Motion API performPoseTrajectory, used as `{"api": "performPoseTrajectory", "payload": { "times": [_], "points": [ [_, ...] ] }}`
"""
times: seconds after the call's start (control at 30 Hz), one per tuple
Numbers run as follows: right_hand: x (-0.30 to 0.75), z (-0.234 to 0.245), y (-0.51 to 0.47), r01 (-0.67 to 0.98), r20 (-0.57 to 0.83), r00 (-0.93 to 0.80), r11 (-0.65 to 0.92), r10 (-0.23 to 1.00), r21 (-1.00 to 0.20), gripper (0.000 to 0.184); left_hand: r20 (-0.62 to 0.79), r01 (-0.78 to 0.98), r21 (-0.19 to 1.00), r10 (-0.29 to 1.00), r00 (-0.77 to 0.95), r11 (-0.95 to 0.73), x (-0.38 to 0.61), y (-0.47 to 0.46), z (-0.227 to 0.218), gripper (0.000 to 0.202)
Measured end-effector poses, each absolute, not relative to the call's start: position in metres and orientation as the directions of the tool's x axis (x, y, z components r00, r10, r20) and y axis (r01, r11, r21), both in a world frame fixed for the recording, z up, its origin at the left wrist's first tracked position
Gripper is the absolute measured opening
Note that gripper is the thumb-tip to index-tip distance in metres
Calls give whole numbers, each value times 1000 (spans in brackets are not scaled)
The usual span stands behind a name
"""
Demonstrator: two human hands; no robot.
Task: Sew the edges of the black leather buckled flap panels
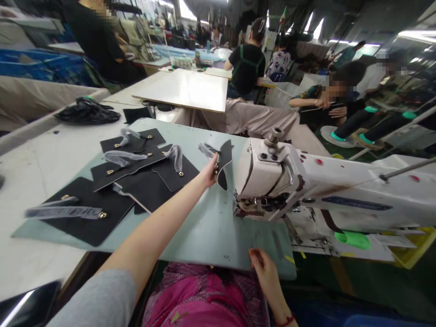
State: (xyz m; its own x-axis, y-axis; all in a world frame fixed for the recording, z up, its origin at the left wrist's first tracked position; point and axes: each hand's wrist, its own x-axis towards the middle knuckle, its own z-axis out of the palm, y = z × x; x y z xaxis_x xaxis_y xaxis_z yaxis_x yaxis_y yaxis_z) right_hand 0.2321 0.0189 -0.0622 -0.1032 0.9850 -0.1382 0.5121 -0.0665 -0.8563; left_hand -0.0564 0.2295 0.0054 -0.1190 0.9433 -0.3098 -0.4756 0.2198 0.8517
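Observation:
My left hand [210, 173], arm stretched forward, is closed on a black leather-like panel [225, 159] with a pale edge. The panel is bent and raised beside the head of a white sewing machine [265, 170]. A plastic-wrapped strap [207, 150] shows just beyond that hand. To its left lie several similar black panels [83, 204], overlapping, with plastic-wrapped straps [175, 156] and small gold-coloured buckles [102, 215]. My right hand [265, 270] rests at the near edge of the green work surface [204, 231], fingers curled; whether anything is in them is hidden.
A black plastic bag [87, 111] sits at the far left of the white table [30, 159]. A dark glossy device [30, 302] lies at lower left. Thread cones [354, 120] stand at right. A light board [187, 88] and people [248, 59] at work are beyond.

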Motion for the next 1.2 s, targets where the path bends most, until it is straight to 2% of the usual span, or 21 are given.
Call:
{"api": "performPoseTrajectory", "payload": {
  "times": [0.17, 0.27, 0.37, 0.53, 0.6, 0.7, 0.83, 0.93, 1.03, 1.13, 1.2],
  "points": [
    [245, -80, 22, 530, -163, -89, -91, 983, -843, 48, -118, -159, 985, 915, -387, 60, -80, 177, -21, 32],
    [254, -86, 31, 602, -155, -76, -78, 985, -794, 49, -39, 2, 999, 783, -621, 51, -132, 158, -32, 38],
    [260, -82, 45, 781, -64, -56, 4, 996, -624, 52, -51, 56, 990, 685, -727, 133, -180, 166, -34, 42],
    [260, -77, 67, 934, 209, -141, 200, 968, -297, 45, -79, 93, 976, 723, -687, 196, -197, 192, -27, 28],
    [258, -79, 66, 944, 273, -170, 236, 947, -230, 43, -43, 128, 976, 731, -681, 177, -193, 190, -21, 23],
    [251, -82, 52, 892, 332, -224, 330, 916, -308, 41, 75, 199, 976, 721, -689, 89, -191, 173, -4, 18],
    [223, -70, 22, 722, 248, -313, 399, 917, -565, 34, 260, 292, 953, 704, -661, -78, -182, 128, 36, 28],
    [187, -38, 6, 534, 125, -363, 316, 923, -784, 32, 383, 287, 922, 710, -591, -259, -156, 84, 70, 34],
    [151, 7, 1, 223, 18, -421, 123, 907, -967, 39, 465, 267, 885, 687, -558, -383, -123, 43, 94, 32],
    [125, 47, 1, -62, 28, -523, -5, 852, -998, 51, 463, 226, 882, 676, -573, -413, -94, 18, 98, 28],
    [116, 66, 1, -80, 46, -555, 2, 831, -997, 50, 441, 162, 885, 677, -589, -436, -79, 10, 92, 26]
  ]
}}
